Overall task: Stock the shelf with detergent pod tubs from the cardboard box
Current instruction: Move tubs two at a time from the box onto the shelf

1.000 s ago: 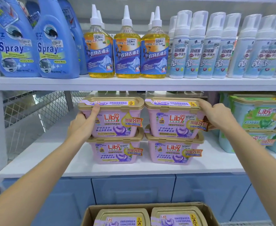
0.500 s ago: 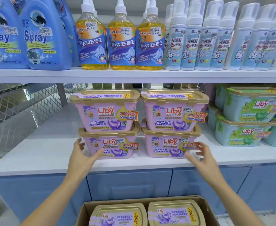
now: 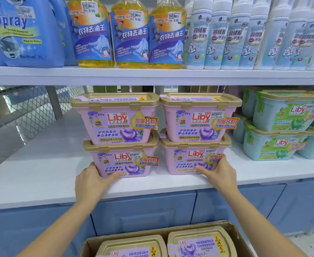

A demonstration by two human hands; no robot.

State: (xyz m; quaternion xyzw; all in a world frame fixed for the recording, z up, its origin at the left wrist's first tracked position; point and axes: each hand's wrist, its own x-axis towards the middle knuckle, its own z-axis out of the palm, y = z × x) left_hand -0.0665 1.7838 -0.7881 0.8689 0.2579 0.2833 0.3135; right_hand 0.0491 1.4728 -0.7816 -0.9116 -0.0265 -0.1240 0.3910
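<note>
Head view: left hand (image 3: pixel 92 181) and right hand (image 3: pixel 219 173) are pressing flat-fingered on lower pink tubs (image 3: pixel 123 158); green tubs (image 3: pixel 274 145) are standing alongside.

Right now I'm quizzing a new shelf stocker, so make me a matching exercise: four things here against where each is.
1 yellow oil-remover bottles
2 green Liby tubs
3 cardboard box
4 left hand

A below the lower shelf
B upper shelf
C right of the purple tubs
D touching the lower-left purple tub

Pairs: 1-B, 2-C, 3-A, 4-D
</note>
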